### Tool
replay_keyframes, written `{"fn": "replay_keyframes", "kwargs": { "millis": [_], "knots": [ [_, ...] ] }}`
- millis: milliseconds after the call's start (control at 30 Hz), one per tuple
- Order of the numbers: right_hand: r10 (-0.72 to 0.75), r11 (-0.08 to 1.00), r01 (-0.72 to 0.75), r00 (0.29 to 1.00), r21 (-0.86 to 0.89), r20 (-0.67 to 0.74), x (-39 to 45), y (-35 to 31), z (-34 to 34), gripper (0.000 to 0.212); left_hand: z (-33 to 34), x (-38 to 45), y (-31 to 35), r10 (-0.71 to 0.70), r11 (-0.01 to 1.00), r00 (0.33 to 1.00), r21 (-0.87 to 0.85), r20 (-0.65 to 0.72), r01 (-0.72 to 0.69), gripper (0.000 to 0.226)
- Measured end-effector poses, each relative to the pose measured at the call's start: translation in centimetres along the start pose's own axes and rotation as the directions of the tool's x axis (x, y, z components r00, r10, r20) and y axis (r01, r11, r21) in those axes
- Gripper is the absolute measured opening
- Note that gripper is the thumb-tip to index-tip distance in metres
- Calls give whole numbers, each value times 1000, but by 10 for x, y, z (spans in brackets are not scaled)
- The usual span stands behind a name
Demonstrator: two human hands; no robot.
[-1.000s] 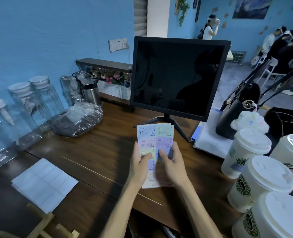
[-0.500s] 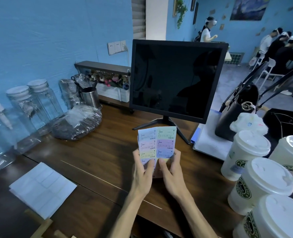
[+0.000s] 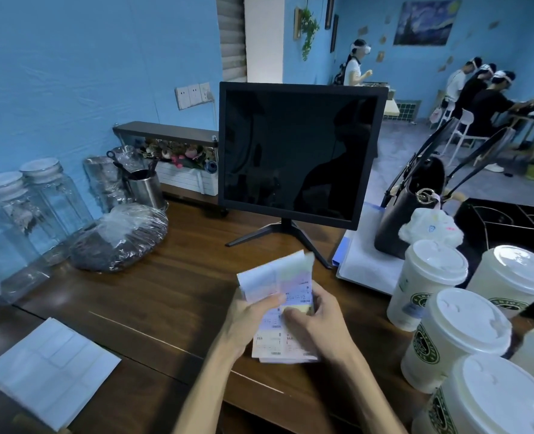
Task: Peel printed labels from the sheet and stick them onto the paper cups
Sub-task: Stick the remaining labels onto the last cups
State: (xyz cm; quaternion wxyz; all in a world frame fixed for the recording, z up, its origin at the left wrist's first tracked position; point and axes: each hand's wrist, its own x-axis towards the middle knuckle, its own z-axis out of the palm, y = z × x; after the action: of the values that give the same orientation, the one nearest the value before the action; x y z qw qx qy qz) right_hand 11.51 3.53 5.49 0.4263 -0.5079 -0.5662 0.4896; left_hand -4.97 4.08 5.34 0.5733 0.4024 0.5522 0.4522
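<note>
A label sheet is pinched between the left hand and right hand above the counter's front edge, its top curling back. One label's corner is best lifted slowly, the backing held flat, before the lidded paper cups along the right edge are reached.

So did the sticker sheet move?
Yes. The sticker sheet has dropped lower, further below the monitor stand, and its top now folds back.

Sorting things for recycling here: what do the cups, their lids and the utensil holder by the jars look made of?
Paper cups: matte white paper by the look, with a printed green logo. Lids: probably thin plastic, cloudy white with a moulded rim and faint sheen. Utensil holder: likely brushed steel, a grey cylinder with soft streaky reflections.
</note>
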Motion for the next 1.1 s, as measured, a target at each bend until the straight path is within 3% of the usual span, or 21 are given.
{"fn": "replay_keyframes", "kwargs": {
  "millis": [100,167,367,567,733,833,1100],
  "knots": [
    [109,985,-130,979,117,174,1,-1,-4,40,0,2,5,38,989,999,-145,3,-37,37],
    [132,980,-167,952,107,277,2,6,-7,39,0,3,8,48,981,999,-189,-3,-47,38],
    [109,986,-145,932,80,346,2,16,-8,41,-4,4,18,17,969,993,-247,116,12,30],
    [158,974,-211,894,84,419,2,26,-13,56,-8,12,13,-21,979,998,-199,58,33,39],
    [148,984,-172,941,53,305,2,30,1,52,7,15,9,18,985,994,-169,-108,-36,22],
    [128,984,-144,981,106,148,4,33,8,49,11,13,12,84,979,985,-170,-151,-109,22],
    [-22,994,26,999,104,-37,20,13,10,38,21,14,23,432,902,883,109,-184,-418,12]
  ]
}}
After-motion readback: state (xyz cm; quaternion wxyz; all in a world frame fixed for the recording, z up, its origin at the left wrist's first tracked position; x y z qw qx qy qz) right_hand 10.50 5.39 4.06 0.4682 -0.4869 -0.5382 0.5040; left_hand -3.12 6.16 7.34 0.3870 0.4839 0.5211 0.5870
